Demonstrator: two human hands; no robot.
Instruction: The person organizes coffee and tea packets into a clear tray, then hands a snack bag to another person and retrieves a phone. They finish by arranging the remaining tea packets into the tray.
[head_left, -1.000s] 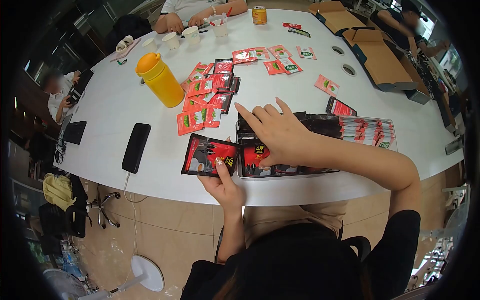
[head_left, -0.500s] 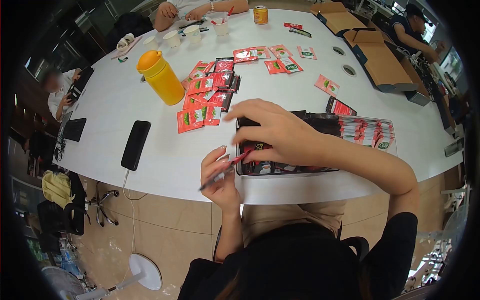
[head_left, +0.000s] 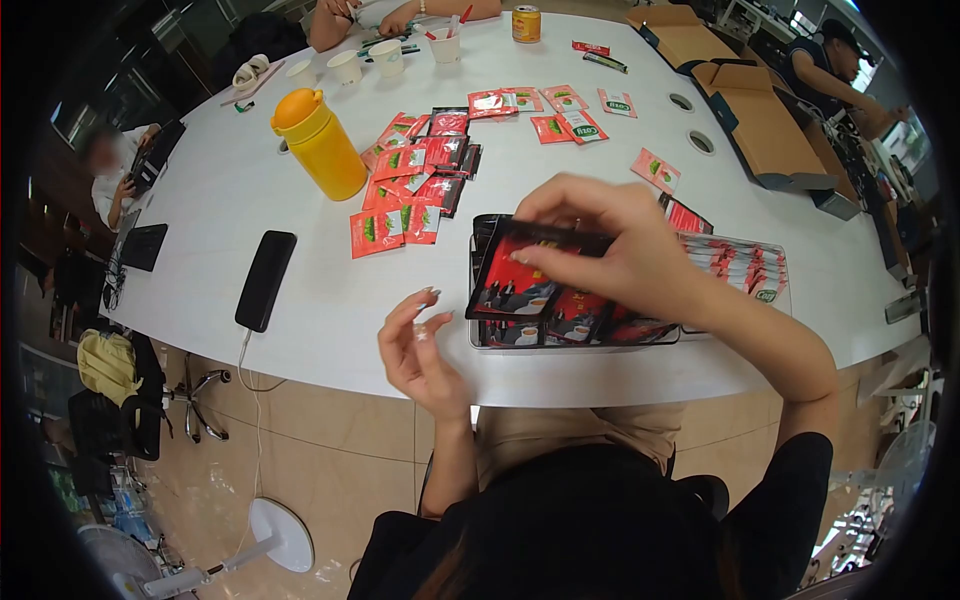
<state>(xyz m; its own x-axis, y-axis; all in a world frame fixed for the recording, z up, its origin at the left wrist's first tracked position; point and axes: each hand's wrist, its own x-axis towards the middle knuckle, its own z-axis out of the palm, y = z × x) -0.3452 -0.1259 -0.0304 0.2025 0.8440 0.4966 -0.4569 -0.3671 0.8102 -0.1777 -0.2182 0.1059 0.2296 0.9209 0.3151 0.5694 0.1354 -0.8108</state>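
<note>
My right hand point(head_left: 625, 240) pinches a black-and-red coffee sachet point(head_left: 512, 275) between thumb and fingers, tilted above the left part of a clear-edged tray point(head_left: 560, 348). More dark coffee sachets with cup pictures point(head_left: 578, 322) lie in that part of the tray. Its right part holds rows of red-and-white sachets point(head_left: 735, 262). To the left of the tray, my left hand point(head_left: 425, 365) is raised near the table edge, fingers loosely bent and apart, with nothing in it. Part of the tray is hidden under my right hand and the held sachet.
Red and dark sachets point(head_left: 405, 190) are heaped beyond my left hand, beside a yellow bottle point(head_left: 325, 150). A phone point(head_left: 265, 282) with a cable lies left. Paper cups point(head_left: 388, 60), a can point(head_left: 526, 25) and open cardboard boxes point(head_left: 765, 125) stand farther back. Other people sit around.
The sachet, earlier edge-on by my left hand, is now in my right hand over the tray with its front showing. My left hand has let go and my right hand has moved right.
</note>
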